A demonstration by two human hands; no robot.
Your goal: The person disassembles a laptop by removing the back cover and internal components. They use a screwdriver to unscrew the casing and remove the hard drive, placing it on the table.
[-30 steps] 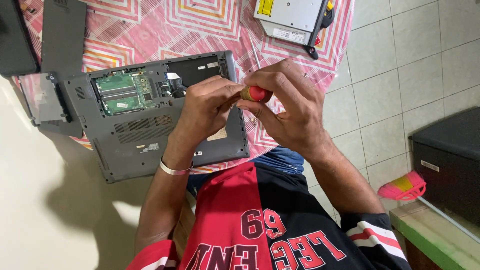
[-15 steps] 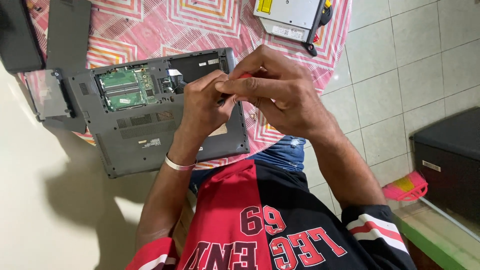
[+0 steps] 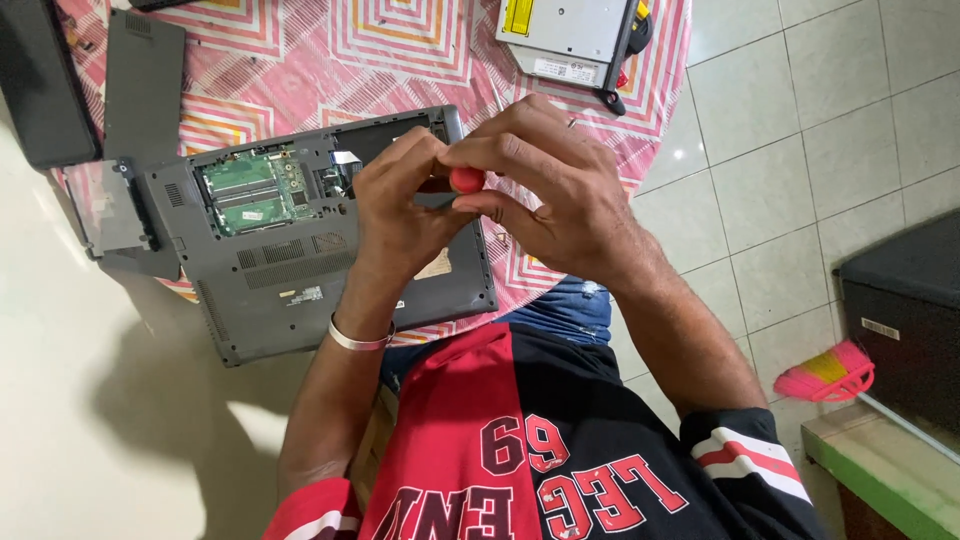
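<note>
Gripping a red-handled screwdriver (image 3: 466,181) between both hands, I have left hand (image 3: 400,205) and right hand (image 3: 545,190) closed on it above the opened grey laptop (image 3: 300,250). Step judged: screw removal. Next move needs the tip seated squarely; tip hidden.

Around you lies a pale tiled floor (image 3: 800,130), with a pink patterned tablecloth (image 3: 300,60) and a green-edged ledge (image 3: 880,470).

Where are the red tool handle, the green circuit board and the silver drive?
red tool handle (image 3: 467,181), head view, rounded end showing between both hands.
green circuit board (image 3: 250,190), head view, board's middle.
silver drive (image 3: 570,25), head view, metal top.
</note>
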